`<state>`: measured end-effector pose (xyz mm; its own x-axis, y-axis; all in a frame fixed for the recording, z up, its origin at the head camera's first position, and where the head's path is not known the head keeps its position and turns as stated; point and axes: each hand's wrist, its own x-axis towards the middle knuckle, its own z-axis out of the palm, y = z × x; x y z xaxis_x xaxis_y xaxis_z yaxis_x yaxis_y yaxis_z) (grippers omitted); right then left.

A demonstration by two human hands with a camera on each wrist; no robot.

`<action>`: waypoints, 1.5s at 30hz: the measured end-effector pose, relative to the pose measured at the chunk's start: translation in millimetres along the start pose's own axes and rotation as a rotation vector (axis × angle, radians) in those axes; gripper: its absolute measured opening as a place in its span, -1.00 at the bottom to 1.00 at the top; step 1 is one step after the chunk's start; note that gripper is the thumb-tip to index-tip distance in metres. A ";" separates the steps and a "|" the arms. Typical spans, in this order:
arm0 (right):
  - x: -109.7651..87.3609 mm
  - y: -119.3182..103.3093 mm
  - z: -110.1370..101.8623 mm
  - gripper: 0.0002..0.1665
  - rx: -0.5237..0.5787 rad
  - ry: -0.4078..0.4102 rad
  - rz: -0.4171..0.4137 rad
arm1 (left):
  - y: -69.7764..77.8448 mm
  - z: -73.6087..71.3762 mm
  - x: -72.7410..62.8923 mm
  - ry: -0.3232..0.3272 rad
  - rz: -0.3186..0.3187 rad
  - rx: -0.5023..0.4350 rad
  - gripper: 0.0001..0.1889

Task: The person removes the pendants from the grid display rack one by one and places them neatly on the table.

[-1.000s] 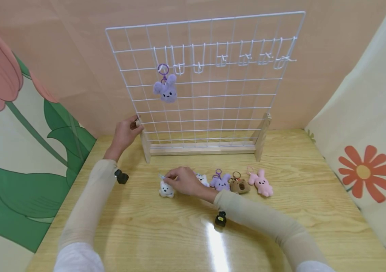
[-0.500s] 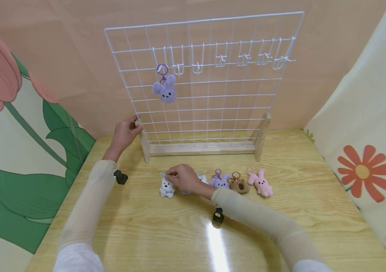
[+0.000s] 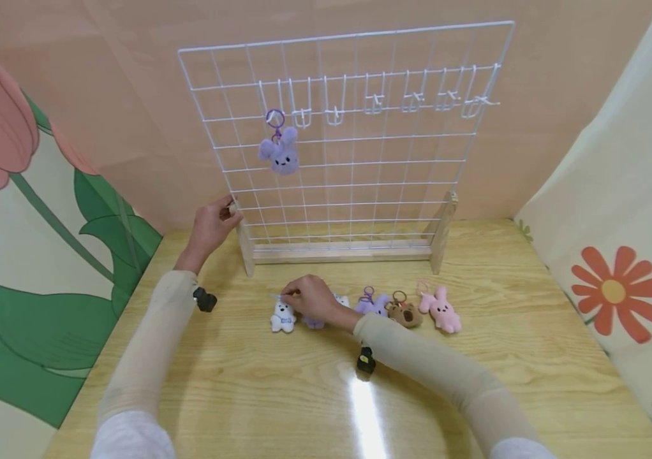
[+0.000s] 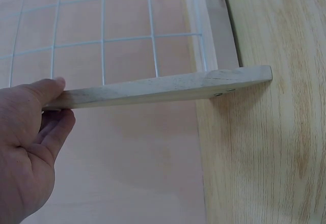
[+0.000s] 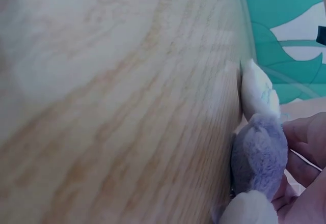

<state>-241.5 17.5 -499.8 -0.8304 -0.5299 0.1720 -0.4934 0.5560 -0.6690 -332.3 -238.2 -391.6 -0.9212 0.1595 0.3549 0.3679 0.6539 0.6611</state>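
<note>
In the head view my left hand (image 3: 208,229) grips the top of the wooden side leg (image 3: 244,245) of the white wire grid rack. The left wrist view has thumb and fingers on either side of that leg (image 4: 163,89). My right hand (image 3: 316,299) pinches the light-blue ring of a white plush keychain (image 3: 283,319), whose body is at the tabletop. A purple plush (image 3: 312,323) lies partly hidden under this hand; in the right wrist view it (image 5: 259,152) blocks part of the white plush (image 5: 260,91). Another purple plush keychain (image 3: 284,158) hangs on the leftmost hook.
Right of my right hand lie a partly covered white plush (image 3: 342,299), a purple plush (image 3: 373,306), a brown plush (image 3: 405,314) and a pink plush (image 3: 442,309). Several white hooks (image 3: 334,115) stick out from the grid (image 3: 355,150). A patterned cloth (image 3: 607,191) borders the table's right side.
My right hand has shifted slightly away from me and to the right. The white plush's front shows more fully, and the purple plush under the hand has come into view. My left hand stays put.
</note>
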 end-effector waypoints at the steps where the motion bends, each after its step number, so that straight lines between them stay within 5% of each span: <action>1: 0.1 0.1 0.1 -0.86 -0.001 -0.002 0.003 | 0.1 0.0 -0.5 -0.001 0.000 -0.003 -0.51; 15: -0.8 3.4 -12.4 -0.84 -0.027 0.006 -0.018 | -0.8 0.1 0.1 -0.002 -0.001 0.009 -0.51; 22: -2.9 -8.2 -39.8 -0.75 -0.030 0.009 -0.034 | -1.1 0.5 1.4 0.003 -0.011 -0.010 -0.50; 33: -1.2 -40.9 -91.7 -0.74 0.015 0.123 -0.139 | -0.7 0.2 0.5 -0.007 -0.007 -0.014 -0.50; 45: 13.0 -67.3 -143.4 -0.71 0.034 0.223 -0.146 | 0.0 0.0 -0.4 -0.005 0.002 -0.012 -0.50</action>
<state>-256.3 65.0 -348.8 -0.7894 -0.4468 0.4210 -0.6063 0.4603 -0.6484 -332.0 -238.3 -391.7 -0.9211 0.1646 0.3527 0.3712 0.6444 0.6685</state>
